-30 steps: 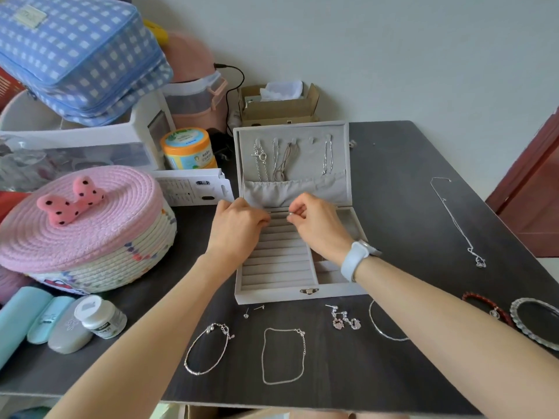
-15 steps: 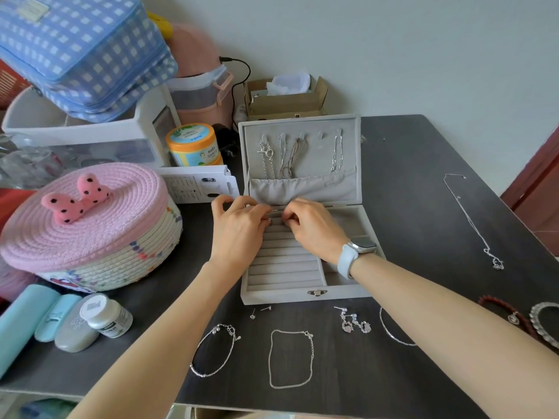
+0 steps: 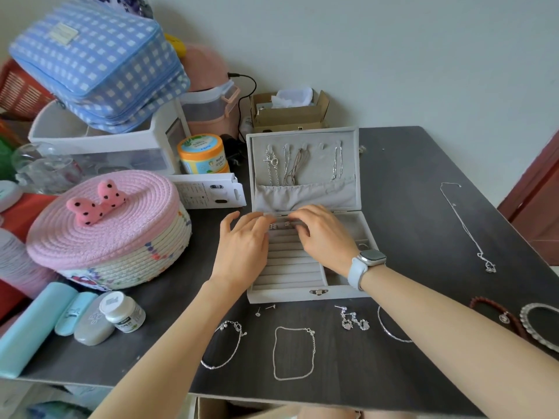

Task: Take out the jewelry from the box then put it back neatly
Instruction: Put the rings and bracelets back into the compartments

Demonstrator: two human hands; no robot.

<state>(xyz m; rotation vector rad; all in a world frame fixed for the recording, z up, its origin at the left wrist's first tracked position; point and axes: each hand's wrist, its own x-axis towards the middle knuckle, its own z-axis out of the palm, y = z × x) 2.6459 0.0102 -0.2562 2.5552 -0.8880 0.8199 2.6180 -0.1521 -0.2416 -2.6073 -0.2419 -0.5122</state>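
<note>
The grey velvet jewelry box (image 3: 314, 293) stands open at the table's middle, and several chains (image 3: 289, 164) hang inside its upright lid. Both hands hover over the back ring rolls. My left hand (image 3: 242, 246) has its fingers spread, tips at the back row. My right hand (image 3: 325, 234), with a watch on its wrist, rests curled fingertips on the same row. Between them two silver rings (image 3: 279, 225) sit in the slot. In front of the box lie bracelets (image 3: 293, 352), earrings (image 3: 354, 322) and studs (image 3: 263, 309). A long necklace (image 3: 465, 225) lies at the right.
A pink woven basket (image 3: 106, 231) sits left of the box, with a white pill bottle (image 3: 122, 311) and glasses cases (image 3: 33, 325) in front of it. An orange jar (image 3: 201, 154), a cardboard box (image 3: 290, 114) and a gingham bag (image 3: 99, 62) crowd the back. Bangles (image 3: 541, 325) lie at the right edge.
My fingertips were pinched together over the back ring row; now they have eased apart and two rings show seated in the slot. The camera view shifted slightly.
</note>
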